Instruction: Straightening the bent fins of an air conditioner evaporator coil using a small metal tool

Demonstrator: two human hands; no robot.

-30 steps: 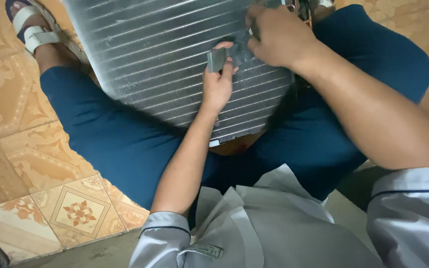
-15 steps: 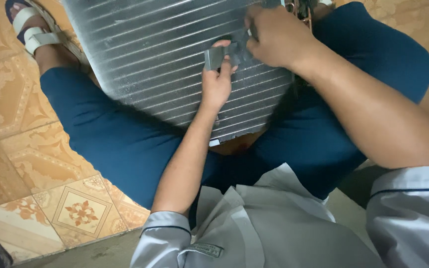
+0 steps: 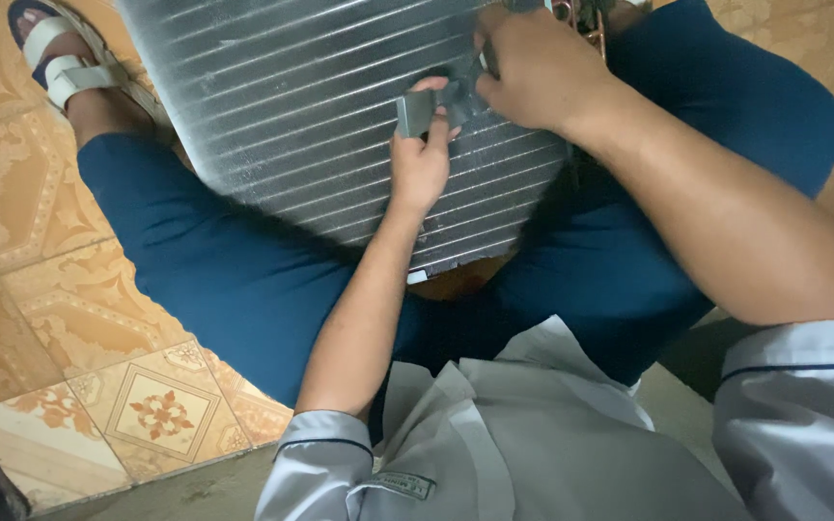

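**Both hands were on a small grey tool against the finned coil**

The finned metal coil (image 3: 311,106) lay across the person's lap, filling the view from 10 to 1 o'clock, its bright fins running in slanted rows. The left hand (image 3: 419,164) reached up from 6 o'clock and its grip was closed on a small grey tool (image 3: 417,111), thumb and fingers pinching the flat block against the fins. The right hand (image 3: 533,68) came in from 3 o'clock, grip curled shut over the tool's far end, near the coil's upper right corner, where copper tubing (image 3: 586,19) showed at 1 o'clock. Whether anything else sat inside that fist, I could not tell.

The risks, as I judged them: the fins looked thin and soft, so a tilted tool or too much push could flatten or tear a row. The coil rested only on the blue trousers (image 3: 214,260), so a hard stroke could slide it toward the tiled floor (image 3: 41,289). Bare fingers near fin edges could get cut.
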